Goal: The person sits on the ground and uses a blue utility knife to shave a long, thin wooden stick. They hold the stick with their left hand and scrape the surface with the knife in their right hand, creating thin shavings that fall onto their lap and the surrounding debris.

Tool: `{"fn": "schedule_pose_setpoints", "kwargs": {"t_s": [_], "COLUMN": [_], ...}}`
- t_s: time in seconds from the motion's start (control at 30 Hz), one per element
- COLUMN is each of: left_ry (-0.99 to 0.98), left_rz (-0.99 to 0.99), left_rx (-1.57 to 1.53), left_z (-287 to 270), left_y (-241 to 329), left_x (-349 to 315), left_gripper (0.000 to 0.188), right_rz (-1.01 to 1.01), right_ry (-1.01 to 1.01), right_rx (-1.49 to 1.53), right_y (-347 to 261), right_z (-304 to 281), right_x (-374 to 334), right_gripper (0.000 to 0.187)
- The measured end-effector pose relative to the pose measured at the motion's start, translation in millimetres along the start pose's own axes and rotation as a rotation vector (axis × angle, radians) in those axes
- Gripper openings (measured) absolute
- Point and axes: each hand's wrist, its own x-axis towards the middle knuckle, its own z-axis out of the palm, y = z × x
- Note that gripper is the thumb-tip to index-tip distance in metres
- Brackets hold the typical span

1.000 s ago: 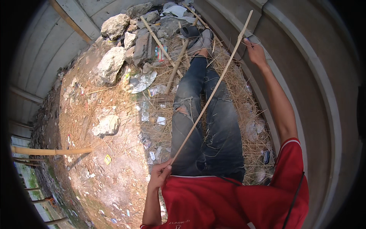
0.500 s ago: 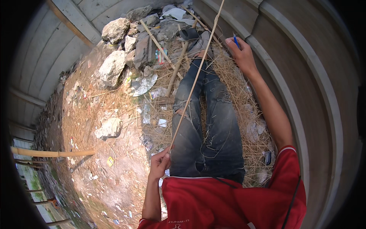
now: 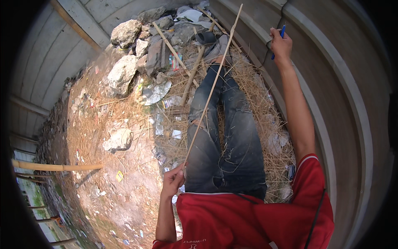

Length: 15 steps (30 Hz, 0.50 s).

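A long, thin, light-brown stick (image 3: 211, 90) slants over my outstretched legs in dark, torn jeans (image 3: 240, 137). Its near end is pinched in my left hand (image 3: 173, 181), beside my left thigh; its far tip rises past my feet. Out to the far right, close to the corrugated wall, my right hand (image 3: 282, 43) is closed around a slim blue pen-like tool (image 3: 283, 30). Both ends of that tool stick out of the fist; whether it is a pen or a knife I cannot tell. The right hand is apart from the stick.
Corrugated sheeting (image 3: 331, 70) curves along my right. Dry straw (image 3: 271, 120) lies around my legs. Several pale rocks (image 3: 122, 74) are piled at the far left, with wooden sticks (image 3: 170, 45) near my feet. A bamboo pole (image 3: 58, 166) juts in from the left; litter dots the ground.
My right hand has moved right and a little up, away from the stick, with the blue tool. The stick's far tip has come into view; my left hand has barely moved.
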Motion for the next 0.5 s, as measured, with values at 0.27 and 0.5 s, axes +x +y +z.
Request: {"fn": "schedule_pose_setpoints", "kwargs": {"t_s": [0.27,0.5], "left_ry": [-0.003,-0.029], "left_rz": [0.009,0.039], "left_rx": [0.001,0.068], "left_z": [26.4,52.1], "left_y": [17.9,39.9], "left_x": [23.6,44.1], "left_gripper": [0.051,0.049], "right_rz": [0.025,0.130], "right_ry": [-0.474,-0.668], "right_rx": [-0.080,0.022], "right_y": [-31.4,-30.6], "right_z": [30.2,69.1], "right_x": [-103.4,-224.9], "right_gripper": [0.042,0.045]}}
